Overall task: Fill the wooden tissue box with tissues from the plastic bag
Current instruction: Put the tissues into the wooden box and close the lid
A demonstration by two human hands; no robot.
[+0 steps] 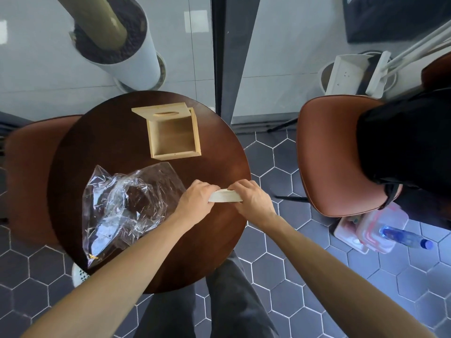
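A stack of off-white tissues (225, 196) is held just above the round dark wooden table (117, 147), near its right edge. My left hand (195, 200) grips the stack's left end and my right hand (251, 198) grips its right end. The wooden tissue box (174, 135) stands at the far side of the table, its inside bare, with its slotted lid (162, 112) tilted back at the far rim. A crumpled clear plastic bag (122, 208) lies flat on the table to the left of my hands.
Brown chairs stand left (26, 179) and right (327, 154) of the table; a black garment drapes the right one. A white planter (122, 45) stands beyond the table. A plastic tub with a blue bottle (405, 237) sits on the hexagon-tiled floor.
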